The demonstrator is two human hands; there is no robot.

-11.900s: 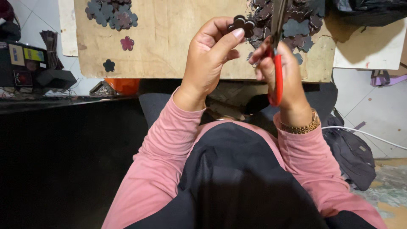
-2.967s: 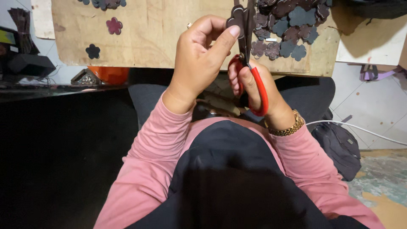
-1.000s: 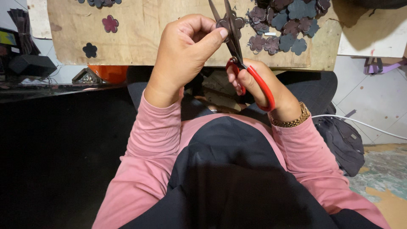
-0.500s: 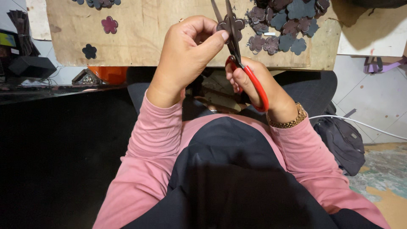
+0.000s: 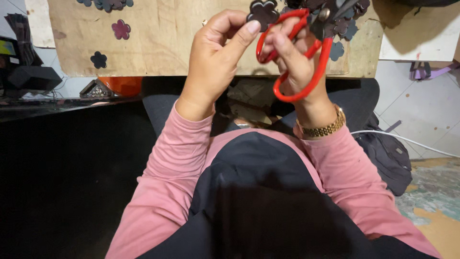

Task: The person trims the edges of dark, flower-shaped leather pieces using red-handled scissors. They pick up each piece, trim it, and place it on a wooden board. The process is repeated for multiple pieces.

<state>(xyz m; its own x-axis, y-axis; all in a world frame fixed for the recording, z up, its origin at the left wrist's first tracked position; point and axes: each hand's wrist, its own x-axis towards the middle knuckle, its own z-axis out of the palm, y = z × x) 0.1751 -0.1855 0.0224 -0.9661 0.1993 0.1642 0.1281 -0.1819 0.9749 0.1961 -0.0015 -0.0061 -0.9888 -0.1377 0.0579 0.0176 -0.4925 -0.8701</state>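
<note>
yellow label (image 5: 6, 47), far left, perhaps boxed

A single head-worn camera looks steeply down and forward over the seated wearer's chest and pink sleeves (image 5: 158, 192), close enough that both raised forearms fill the middle. The wooden surface (image 5: 158, 43) runs across the top edge, with tiled floor (image 5: 421, 115) at right; no second view overlaps it.

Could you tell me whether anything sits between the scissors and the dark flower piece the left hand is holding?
Nothing visible: the left hand pinches the flower piece right beside the red-handled scissors in the right hand.
</note>
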